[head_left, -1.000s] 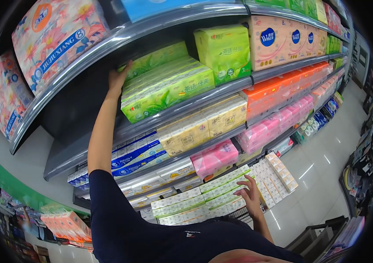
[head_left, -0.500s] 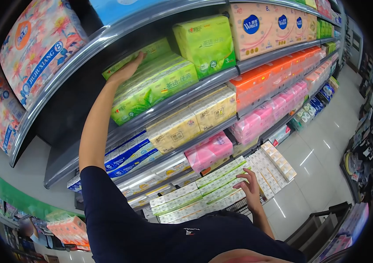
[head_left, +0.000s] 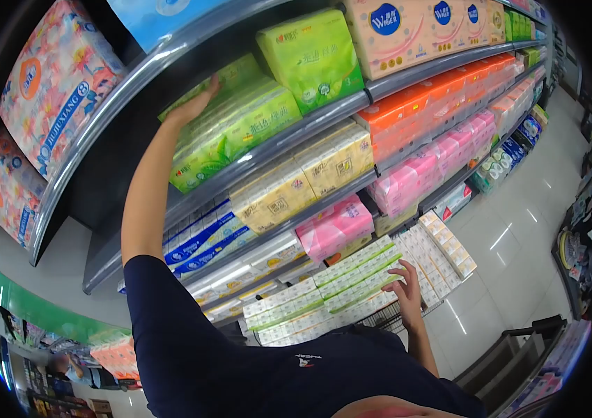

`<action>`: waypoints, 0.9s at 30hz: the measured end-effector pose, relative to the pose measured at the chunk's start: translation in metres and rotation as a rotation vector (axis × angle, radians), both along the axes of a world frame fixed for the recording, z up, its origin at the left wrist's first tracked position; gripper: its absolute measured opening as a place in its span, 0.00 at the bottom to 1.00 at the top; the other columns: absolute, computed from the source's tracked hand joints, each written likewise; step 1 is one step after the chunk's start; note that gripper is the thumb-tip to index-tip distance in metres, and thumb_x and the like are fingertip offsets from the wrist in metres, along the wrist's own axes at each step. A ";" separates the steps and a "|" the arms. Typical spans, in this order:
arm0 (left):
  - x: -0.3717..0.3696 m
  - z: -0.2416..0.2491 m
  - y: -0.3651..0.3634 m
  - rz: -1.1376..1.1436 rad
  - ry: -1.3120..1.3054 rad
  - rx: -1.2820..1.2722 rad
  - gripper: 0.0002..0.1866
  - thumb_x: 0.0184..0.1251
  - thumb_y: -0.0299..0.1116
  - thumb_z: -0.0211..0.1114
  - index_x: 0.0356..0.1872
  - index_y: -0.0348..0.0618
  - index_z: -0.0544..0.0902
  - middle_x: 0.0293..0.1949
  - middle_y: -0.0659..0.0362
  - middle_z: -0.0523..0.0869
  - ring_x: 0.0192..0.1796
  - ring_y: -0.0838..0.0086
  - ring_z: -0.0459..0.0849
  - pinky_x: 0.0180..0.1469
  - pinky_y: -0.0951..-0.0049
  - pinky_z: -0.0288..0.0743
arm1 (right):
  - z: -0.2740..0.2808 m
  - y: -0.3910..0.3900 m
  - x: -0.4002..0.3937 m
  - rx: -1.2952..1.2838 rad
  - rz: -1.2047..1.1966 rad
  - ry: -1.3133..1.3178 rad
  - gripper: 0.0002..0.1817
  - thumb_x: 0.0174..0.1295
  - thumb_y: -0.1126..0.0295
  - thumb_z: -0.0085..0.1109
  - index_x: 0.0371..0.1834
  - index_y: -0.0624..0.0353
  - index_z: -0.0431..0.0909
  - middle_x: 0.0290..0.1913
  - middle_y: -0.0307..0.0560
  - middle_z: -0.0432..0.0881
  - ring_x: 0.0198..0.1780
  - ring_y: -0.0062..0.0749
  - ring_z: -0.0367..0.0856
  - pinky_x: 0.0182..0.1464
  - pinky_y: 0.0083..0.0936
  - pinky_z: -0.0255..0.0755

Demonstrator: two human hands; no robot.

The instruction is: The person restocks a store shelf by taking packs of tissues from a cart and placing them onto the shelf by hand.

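My left hand (head_left: 193, 110) reaches onto the upper shelf, its fingers closed on the edge of a green tissue pack (head_left: 242, 72) at the back; some fingers are hidden. Just in front of it lies a wide green tissue bundle (head_left: 240, 136). A taller green pack (head_left: 313, 59) stands to the right of that bundle. Low at the right, my right hand (head_left: 406, 284) hovers open with bent, spread fingers and nothing in them. Below and beside it are white and green tissue packs (head_left: 355, 275) stacked over a wire cart (head_left: 390, 319).
Floral packs (head_left: 59, 87) sit on the left shelf. Peach packs (head_left: 421, 35), orange packs (head_left: 435, 101), yellow packs (head_left: 303, 174) and pink packs (head_left: 334, 226) line the shelves. A dark rack (head_left: 512, 355) stands lower right on the tiled floor (head_left: 512, 237). A person (head_left: 69, 368) is far off at lower left.
The view has shifted slightly, so the shelf goods appear a little higher and farther left. My left hand stays at the rear green pack; my right hand remains open near the stacked packs.
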State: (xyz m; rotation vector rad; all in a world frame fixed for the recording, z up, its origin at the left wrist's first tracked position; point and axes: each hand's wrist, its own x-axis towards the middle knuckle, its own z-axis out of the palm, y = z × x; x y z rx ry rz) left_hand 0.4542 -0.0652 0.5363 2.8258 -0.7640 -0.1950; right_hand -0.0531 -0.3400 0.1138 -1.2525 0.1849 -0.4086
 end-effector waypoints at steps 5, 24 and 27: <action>-0.082 0.009 0.023 -0.199 -0.372 -0.378 0.48 0.85 0.72 0.30 0.85 0.38 0.63 0.85 0.43 0.65 0.88 0.54 0.58 0.88 0.62 0.48 | -0.001 -0.010 -0.004 -0.023 0.038 0.060 0.34 0.77 0.70 0.58 0.84 0.59 0.59 0.64 0.54 0.79 0.50 0.33 0.86 0.59 0.30 0.80; -0.529 -0.569 0.161 0.453 -0.093 -0.113 0.53 0.67 0.54 0.77 0.87 0.47 0.60 0.88 0.48 0.58 0.89 0.43 0.50 0.85 0.34 0.45 | 0.021 0.036 0.044 -0.138 0.478 0.158 0.28 0.80 0.68 0.55 0.80 0.61 0.65 0.62 0.50 0.82 0.50 0.31 0.88 0.59 0.30 0.77; -0.524 -0.580 0.164 0.507 -0.202 -0.209 0.51 0.69 0.49 0.76 0.87 0.44 0.59 0.87 0.46 0.59 0.88 0.41 0.52 0.84 0.35 0.48 | 0.005 0.057 0.058 -0.132 0.574 0.162 0.27 0.80 0.71 0.55 0.80 0.60 0.66 0.62 0.48 0.82 0.51 0.31 0.88 0.60 0.30 0.78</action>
